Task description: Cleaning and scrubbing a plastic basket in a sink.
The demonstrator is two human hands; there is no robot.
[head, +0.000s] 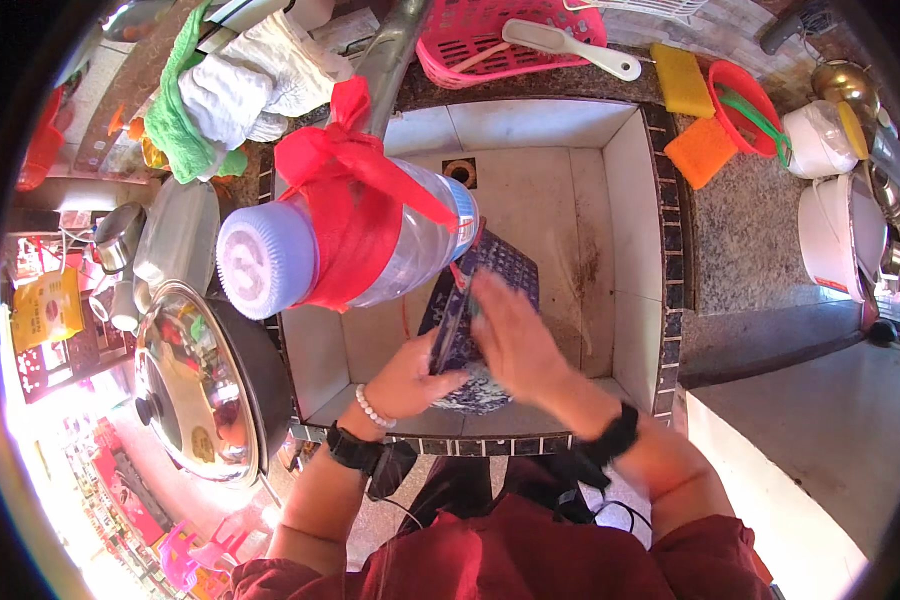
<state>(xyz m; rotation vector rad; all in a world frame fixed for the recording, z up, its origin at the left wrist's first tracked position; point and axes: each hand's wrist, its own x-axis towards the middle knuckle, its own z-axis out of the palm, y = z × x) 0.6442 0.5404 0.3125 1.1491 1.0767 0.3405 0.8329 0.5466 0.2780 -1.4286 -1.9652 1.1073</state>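
Note:
My left hand (412, 379), with a beaded bracelet at the wrist, grips the lower edge of a dark blue-and-white patterned flat item (450, 319), perhaps a dish, tilted on edge above the tiled sink (634, 225). My right hand (521, 345) lies against or close to its right side; its fingers are blurred, and whether they hold anything is unclear. Similar patterned ware (521, 262) shows behind and below the hands. A clear plastic bottle (427, 225) with a pale blue cap, wrapped in red cloth (356, 232), hangs at the metal faucet pipe (390, 60) and hides part of the sink.
Behind the sink is a pink basket (450, 67) with a white-handled brush (570, 46). Sponges (701, 154) and a red bowl (746, 112) sit at the right. A lidded pot (195, 390) stands left, below green and white cloths (229, 97). The drain (459, 172) is visible.

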